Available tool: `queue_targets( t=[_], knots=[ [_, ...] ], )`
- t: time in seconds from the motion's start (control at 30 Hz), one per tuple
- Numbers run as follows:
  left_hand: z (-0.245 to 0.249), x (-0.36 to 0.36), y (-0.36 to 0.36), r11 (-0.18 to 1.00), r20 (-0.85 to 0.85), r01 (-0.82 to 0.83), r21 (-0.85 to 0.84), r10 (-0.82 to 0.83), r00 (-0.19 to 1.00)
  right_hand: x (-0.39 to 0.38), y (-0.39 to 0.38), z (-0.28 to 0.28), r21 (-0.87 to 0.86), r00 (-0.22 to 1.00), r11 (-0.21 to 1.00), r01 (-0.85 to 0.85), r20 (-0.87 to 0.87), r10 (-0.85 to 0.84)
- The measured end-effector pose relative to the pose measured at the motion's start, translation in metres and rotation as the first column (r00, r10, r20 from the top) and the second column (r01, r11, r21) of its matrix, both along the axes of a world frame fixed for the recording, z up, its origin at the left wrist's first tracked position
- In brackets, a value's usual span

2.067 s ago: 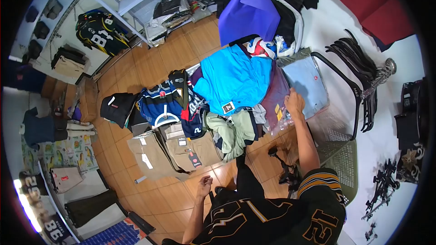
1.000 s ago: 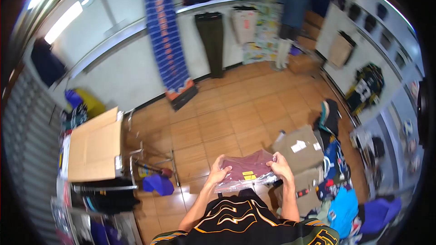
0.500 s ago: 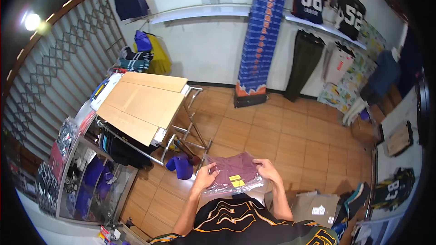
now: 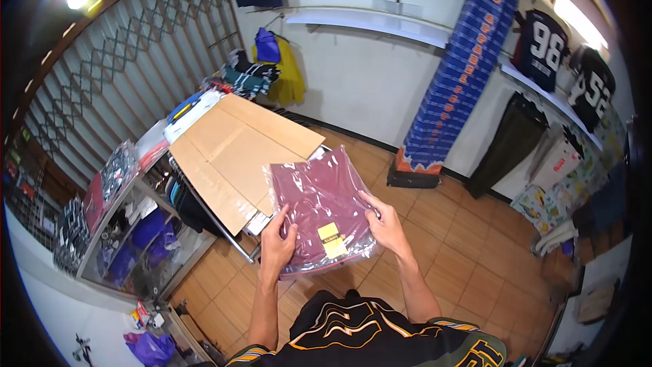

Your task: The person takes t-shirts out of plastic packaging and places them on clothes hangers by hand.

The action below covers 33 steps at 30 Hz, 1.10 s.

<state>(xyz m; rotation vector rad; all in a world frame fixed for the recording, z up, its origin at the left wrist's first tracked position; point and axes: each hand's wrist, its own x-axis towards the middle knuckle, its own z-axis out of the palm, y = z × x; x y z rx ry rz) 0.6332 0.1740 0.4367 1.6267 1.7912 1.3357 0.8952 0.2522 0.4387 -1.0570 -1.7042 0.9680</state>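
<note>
Between my hands is a maroon garment in a clear plastic bag [image 4: 319, 194], folded flat, with a yellow label [image 4: 331, 239] near its lower edge. My left hand [image 4: 278, 241] grips the bag's left side, thumb on top. On the right side, my right hand [image 4: 384, 221] pinches the other edge. The package is held up in front of my body, and its far left corner overlaps the cardboard-topped table in this view.
A flat cardboard sheet [image 4: 238, 146] lies on the rack table ahead to the left. Left of it stands a glass display case [image 4: 115, 261] with wrapped garments on top. A tall blue banner column [image 4: 458, 81] rises by the back wall. The tiled floor [image 4: 448, 258] extends to the right.
Both hands have raised the bagged garment forward from near my lap, and more of its face shows. The view has turned right to left, so the table sits closer to the package.
</note>
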Motion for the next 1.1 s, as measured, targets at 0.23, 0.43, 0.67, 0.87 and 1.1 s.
queue_targets(
  t=[0.23, 0.43, 0.67, 0.87, 1.1],
  knots=[
    [-0.005, -0.053, 0.034, 0.975, -0.012, -0.203, 0.09, 0.205, 0.979, -0.08, 0.085, -0.014, -0.013, 0.977, 0.978, -0.207, -0.057, 0.206],
    [-0.057, -0.102, 0.067, 0.946, -0.034, -0.319, 0.063, 0.322, 0.946, -0.144, 0.152, -0.064, -0.111, 0.948, 0.944, -0.312, 0.032, 0.317],
    [-0.126, -0.15, 0.106, 0.886, -0.034, -0.442, -0.139, 0.442, 0.896, -0.21, 0.216, -0.1, -0.174, 0.922, 0.927, -0.331, 0.147, 0.357],
    [-0.141, -0.183, 0.146, 0.821, -0.141, -0.552, -0.147, 0.535, 0.833, -0.253, 0.252, -0.112, -0.228, 0.921, 0.929, -0.292, 0.194, 0.337],
    [-0.138, -0.216, 0.182, 0.786, -0.081, -0.605, -0.13, 0.6, 0.796, -0.291, 0.283, -0.122, -0.019, 0.956, 0.972, -0.236, 0.175, 0.236]
  ],
)
